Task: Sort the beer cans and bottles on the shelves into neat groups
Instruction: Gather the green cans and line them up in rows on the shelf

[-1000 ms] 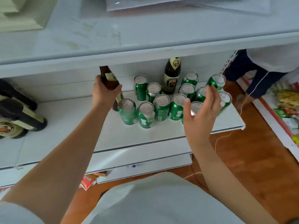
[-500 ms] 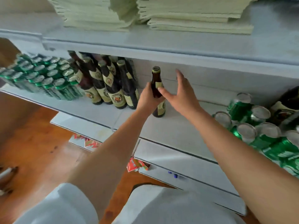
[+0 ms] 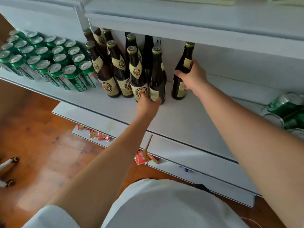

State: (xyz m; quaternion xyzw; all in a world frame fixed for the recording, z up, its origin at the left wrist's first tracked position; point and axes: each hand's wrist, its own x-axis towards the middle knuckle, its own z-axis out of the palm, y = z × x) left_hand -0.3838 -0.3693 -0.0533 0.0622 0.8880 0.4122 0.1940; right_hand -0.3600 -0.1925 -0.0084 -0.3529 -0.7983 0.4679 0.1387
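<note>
A lone brown beer bottle (image 3: 186,55) with a cream label stands upright on the white shelf (image 3: 181,119), and my right hand (image 3: 192,78) is wrapped around its middle from the right. Just to its left is a group of several matching bottles (image 3: 115,68). My left hand (image 3: 148,106) reaches in low and pinches the base of the rightmost bottle in that group (image 3: 158,74). Further left, several green cans (image 3: 49,63) stand in tight rows. More green cans (image 3: 286,107) lie jumbled at the shelf's right end.
An upper shelf edge (image 3: 181,28) hangs close above the bottle tops. Below, a lower shelf holds red snack packets (image 3: 143,157). Wooden floor (image 3: 41,145) lies to the left, with a chair leg at the far left edge.
The lone bottle went from my left hand to my right hand and now sits nearer the bottle group. My left hand dropped to a grouped bottle's base. The view moved closer.
</note>
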